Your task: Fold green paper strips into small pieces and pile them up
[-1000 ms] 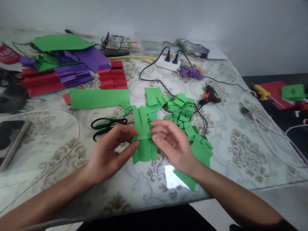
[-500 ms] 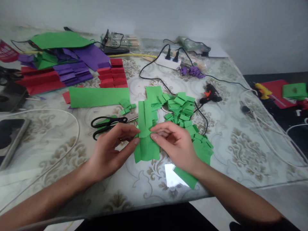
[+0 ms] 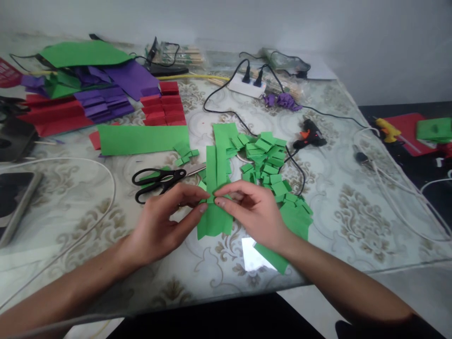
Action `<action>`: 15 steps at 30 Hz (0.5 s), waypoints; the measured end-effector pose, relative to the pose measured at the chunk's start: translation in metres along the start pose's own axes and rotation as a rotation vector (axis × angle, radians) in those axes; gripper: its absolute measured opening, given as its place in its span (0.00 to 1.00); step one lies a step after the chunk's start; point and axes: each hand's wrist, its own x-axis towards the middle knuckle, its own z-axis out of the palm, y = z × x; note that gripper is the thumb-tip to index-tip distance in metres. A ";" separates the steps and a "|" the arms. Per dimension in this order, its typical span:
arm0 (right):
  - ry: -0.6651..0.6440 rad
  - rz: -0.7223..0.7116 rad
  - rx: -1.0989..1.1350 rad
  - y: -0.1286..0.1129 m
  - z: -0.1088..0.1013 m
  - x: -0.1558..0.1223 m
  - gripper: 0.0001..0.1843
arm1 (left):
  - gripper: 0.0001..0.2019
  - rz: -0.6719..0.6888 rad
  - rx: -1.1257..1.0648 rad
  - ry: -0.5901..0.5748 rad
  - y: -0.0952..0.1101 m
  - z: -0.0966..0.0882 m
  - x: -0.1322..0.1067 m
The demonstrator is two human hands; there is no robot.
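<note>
Both hands pinch a green paper piece (image 3: 215,221) cut into long strips, held just above the table near its front edge. My left hand (image 3: 165,221) grips its left side with thumb and fingers closed. My right hand (image 3: 250,212) pinches the middle from the right, fingertips almost meeting the left hand's. The strips fan upward behind the fingers. Black-handled scissors (image 3: 158,180) lie just left of the hands. A heap of small green paper squares (image 3: 268,162) lies to the right.
A long green sheet (image 3: 141,139) lies behind the scissors. Red and purple folded paper stacks (image 3: 106,106) sit at the back left. A glue gun (image 3: 310,136), power strip (image 3: 245,87) and cables cross the back. A phone (image 3: 16,193) lies at the left edge.
My right hand has closed in on the middle of the green piece, from fingers loosely spread to a pinch. The strips now stand more bunched and upright.
</note>
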 end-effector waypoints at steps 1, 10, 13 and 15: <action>0.001 0.008 0.003 0.000 0.000 0.000 0.03 | 0.08 0.006 0.004 -0.003 0.000 0.000 0.000; 0.011 0.025 -0.012 -0.002 -0.001 0.000 0.03 | 0.07 0.009 0.035 -0.020 -0.001 -0.002 0.000; 0.013 0.016 -0.021 -0.002 -0.002 -0.001 0.03 | 0.07 0.008 0.027 -0.014 -0.001 -0.002 -0.001; 0.009 0.015 -0.014 -0.002 -0.002 -0.001 0.03 | 0.08 0.000 0.026 -0.010 -0.002 -0.002 -0.001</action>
